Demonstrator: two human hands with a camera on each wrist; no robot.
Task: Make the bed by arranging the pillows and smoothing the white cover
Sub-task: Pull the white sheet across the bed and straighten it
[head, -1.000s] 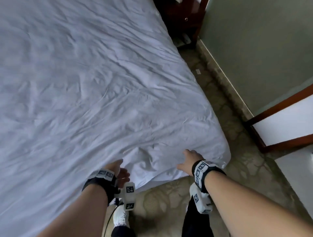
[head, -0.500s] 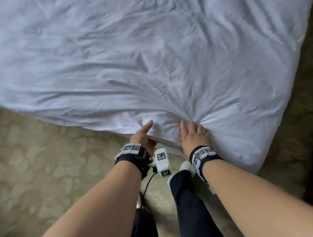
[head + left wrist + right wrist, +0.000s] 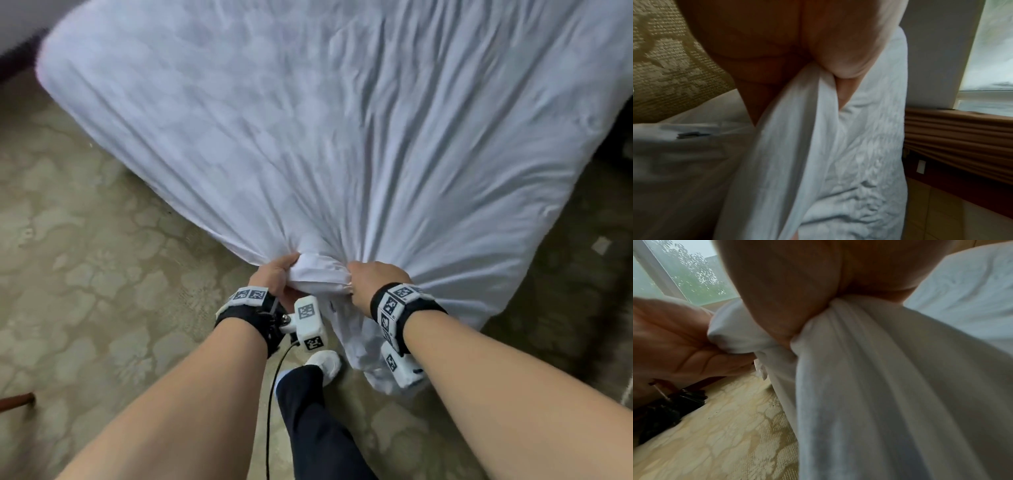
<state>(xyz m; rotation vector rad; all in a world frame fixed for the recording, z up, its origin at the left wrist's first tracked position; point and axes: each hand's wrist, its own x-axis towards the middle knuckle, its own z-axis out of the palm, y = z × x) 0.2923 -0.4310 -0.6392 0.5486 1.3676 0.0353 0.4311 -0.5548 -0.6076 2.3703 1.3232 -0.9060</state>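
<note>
The white cover spreads over the bed and fills the upper part of the head view, with taut folds fanning out from its near edge. My left hand and right hand grip that bunched edge side by side at the foot of the bed. A loose end of cloth hangs down between my wrists. In the left wrist view my curled fingers clamp a fold of the cover. The right wrist view has my right hand squeezing gathered cover, with my left hand beside it. No pillows are in view.
Patterned beige carpet lies left of and below the bed. My dark trouser leg and white shoe stand under my hands. A dark wooden piece shows at the lower left edge. A window and brown curtain folds show in the wrist views.
Both hands went from lying on the cover's edge to gripping it in bunches and drawing it toward me; creases now radiate from the grip. The head view has swung across the bed's foot.
</note>
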